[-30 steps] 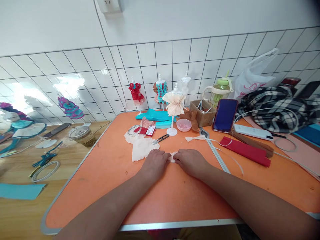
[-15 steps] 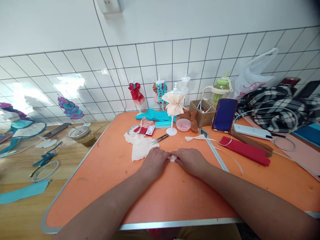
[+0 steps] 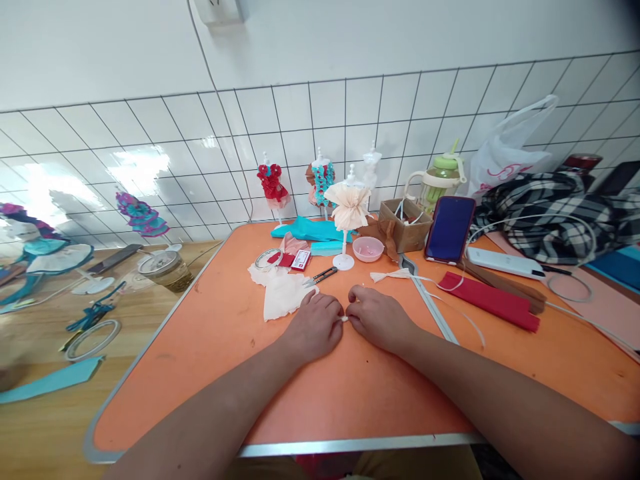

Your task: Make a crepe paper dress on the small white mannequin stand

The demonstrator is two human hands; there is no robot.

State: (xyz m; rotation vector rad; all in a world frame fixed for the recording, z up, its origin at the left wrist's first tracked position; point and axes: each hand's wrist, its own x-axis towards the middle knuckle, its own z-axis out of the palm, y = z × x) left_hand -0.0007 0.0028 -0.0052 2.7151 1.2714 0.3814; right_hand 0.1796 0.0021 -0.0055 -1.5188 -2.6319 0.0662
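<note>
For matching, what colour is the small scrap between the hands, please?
The small scrap is creamy white; head view.

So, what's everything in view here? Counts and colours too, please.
Table: one, orange, front.
Dress stands: six, mixed colours, four on table, two left.
Sheets: at least three, turquoise, table and left.
Snips: one, black and silver, centre.
Crinkled material: count unclear, cream, left of snips.
Bowl: one, pink, right of snips.
Box: one, brown, beyond bowl.
Phone: one, dark, right of box.
Bottle: one, green, behind phone.
Bag: one, white, back right.
Plaid cloth: one heap, black and white, right.
Folded strip: one, red, right.
Jar: one, see-through, left.
Socket: one, white, wall.
Scrap: one, pale, front centre.
Left hand: one, grip at scrap.
Right hand: one, grip at scrap.
</note>
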